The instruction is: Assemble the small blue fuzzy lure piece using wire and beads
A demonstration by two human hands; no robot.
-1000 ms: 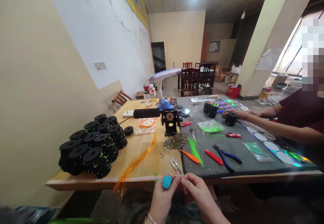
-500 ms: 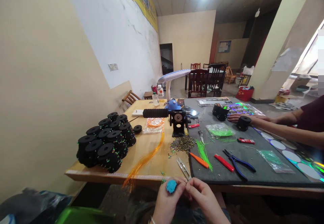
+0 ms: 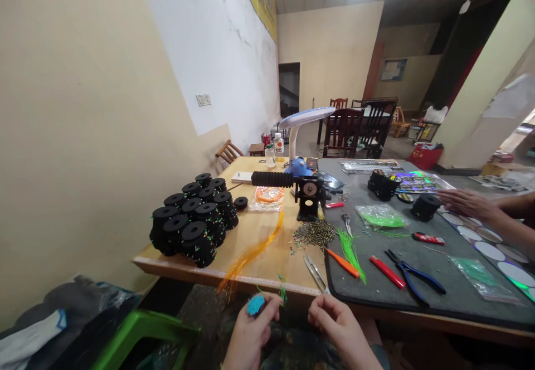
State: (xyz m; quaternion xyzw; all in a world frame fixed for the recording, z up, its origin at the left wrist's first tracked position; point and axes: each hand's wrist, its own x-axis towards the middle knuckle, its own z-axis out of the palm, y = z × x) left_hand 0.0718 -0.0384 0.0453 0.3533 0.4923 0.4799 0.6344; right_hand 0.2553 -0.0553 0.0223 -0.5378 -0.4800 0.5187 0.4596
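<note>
At six o'clock, just off the near edge of your counter, you have both hands raised, apart from each other. Your left hand has its grip drawn together, thumb to fingers; at its index finger sits a bright blue piece, roundish, with a rough, lumpy surface. Whether you wear it or hold it cannot be told. Your right hand also has thumb and fingertips together; anything thin between them is too small to make out. Green threads hang over the edge, near your left fingertips.

With noon straight ahead of your hands, a clear bag at half past eleven carries a coil of orange strands, their tail trailing toward you. At half past one, another clear bag contains bright green strands. Between two and three, a flat clear packet has small teal pieces inside. Toward noon, a white bottle stands beside a clear bottle with a green cap. Black spools are stacked around half past ten; your metal snips lie at one.
</note>
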